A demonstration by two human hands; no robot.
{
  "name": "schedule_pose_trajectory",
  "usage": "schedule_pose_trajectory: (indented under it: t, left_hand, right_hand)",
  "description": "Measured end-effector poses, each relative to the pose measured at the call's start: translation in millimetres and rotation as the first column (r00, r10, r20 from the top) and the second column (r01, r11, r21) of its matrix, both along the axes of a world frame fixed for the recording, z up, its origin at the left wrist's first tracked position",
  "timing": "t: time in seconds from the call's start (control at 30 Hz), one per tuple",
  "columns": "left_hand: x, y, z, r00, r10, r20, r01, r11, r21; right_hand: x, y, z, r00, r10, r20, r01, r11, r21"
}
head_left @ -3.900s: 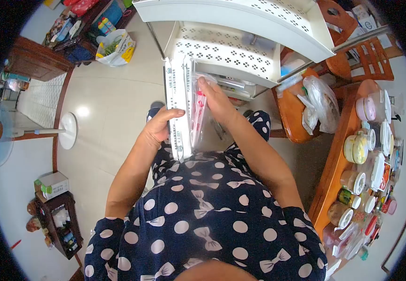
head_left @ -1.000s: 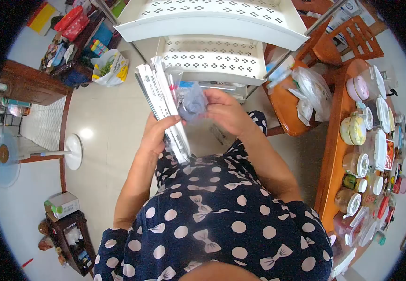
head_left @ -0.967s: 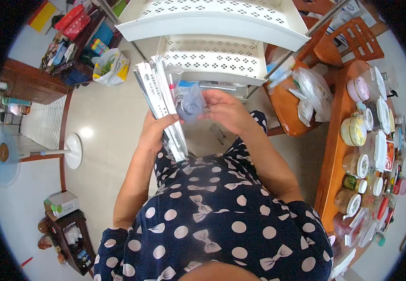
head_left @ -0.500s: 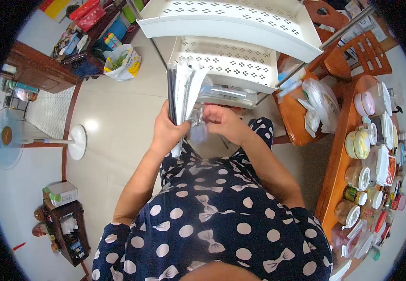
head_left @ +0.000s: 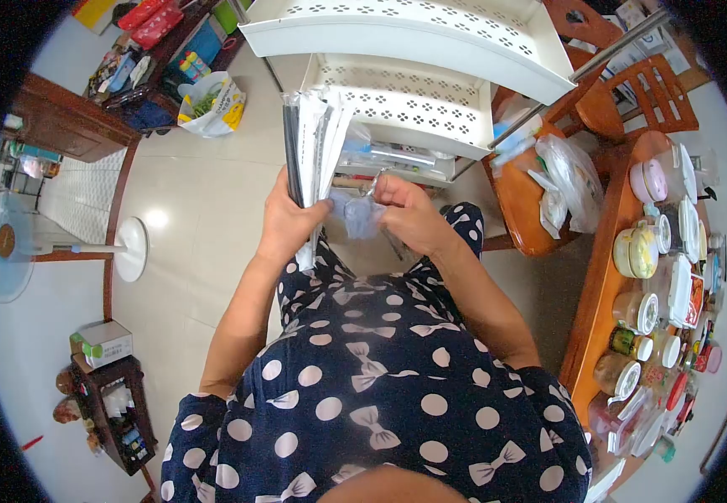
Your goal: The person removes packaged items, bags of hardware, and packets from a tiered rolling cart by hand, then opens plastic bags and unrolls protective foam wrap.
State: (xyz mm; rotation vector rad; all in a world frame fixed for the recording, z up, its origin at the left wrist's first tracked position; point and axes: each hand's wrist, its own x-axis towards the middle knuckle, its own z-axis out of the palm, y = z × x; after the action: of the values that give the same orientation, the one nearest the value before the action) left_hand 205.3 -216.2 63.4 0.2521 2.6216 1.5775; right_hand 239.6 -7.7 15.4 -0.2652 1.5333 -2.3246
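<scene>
My left hand (head_left: 290, 222) is wrapped round a bundle of long, slim packets (head_left: 315, 142), white with a dark strip along the left side, held nearly upright. Just right of the bundle is a small, crumpled bluish translucent bag (head_left: 357, 215), touched by the left thumb. The fingers of my right hand (head_left: 407, 216) pinch the bag's right side and upper part. What lies inside the bag is too small to make out. Beyond both hands stands a white rack with perforated trays (head_left: 409, 96).
On the right, a wooden table (head_left: 585, 335) bears several jars and lidded containers. A wooden chair (head_left: 518, 214) holds a clear plastic bag (head_left: 571, 180). A fan (head_left: 133, 249), a shopping bag (head_left: 212, 105) and a small dark cabinet (head_left: 112, 411) stand to the left.
The white packets, earlier tilted to the left, now stand more upright. The bluish bag is lower and stretched between my hands. Since the oldest frame, a clear packet with pink items has left my right hand.
</scene>
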Motion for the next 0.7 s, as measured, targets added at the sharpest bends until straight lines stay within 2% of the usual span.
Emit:
schedule_pose_trajectory:
  t: [0.13,0.27,0.37,0.4,0.5,0.6,0.63,0.67,0.7]
  left_hand:
    - [-3,-9,8,0.999,-0.042,0.007,0.042,0.999,0.018]
    - [1,-13,16,0.999,0.051,0.012,-0.051,0.999,0.013]
    - [-5,-20,11,0.997,0.052,0.057,-0.060,0.987,0.149]
    - [-6,-20,13,0.993,0.005,0.118,-0.018,0.994,0.106]
    - [-10,-8,7,0.990,-0.119,0.077,0.124,0.990,-0.071]
    - [-31,3,-2,0.969,-0.220,0.115,0.235,0.962,-0.138]
    - [-43,6,-9,0.958,-0.249,0.146,0.271,0.949,-0.160]
    - [-56,6,-20,0.937,-0.261,0.233,0.285,0.956,-0.076]
    - [-69,9,-27,0.946,-0.254,0.202,0.283,0.950,-0.132]
  right_hand:
    - [-4,-5,1,0.994,-0.099,-0.045,0.101,0.994,0.032]
    - [-3,-4,-1,0.956,-0.242,-0.167,0.266,0.953,0.142]
    - [0,-5,-7,0.909,-0.344,-0.235,0.392,0.898,0.201]
    - [-1,-5,-10,0.891,-0.373,-0.261,0.431,0.874,0.223]
    - [0,-1,-14,0.864,-0.365,-0.347,0.480,0.804,0.351]
    - [11,11,-7,0.888,-0.268,-0.373,0.435,0.750,0.499]
    - [16,14,-11,0.885,-0.291,-0.363,0.449,0.741,0.500]
    - [20,17,-19,0.881,-0.315,-0.353,0.463,0.732,0.500]
    - [23,19,-25,0.875,-0.341,-0.344,0.478,0.723,0.499]
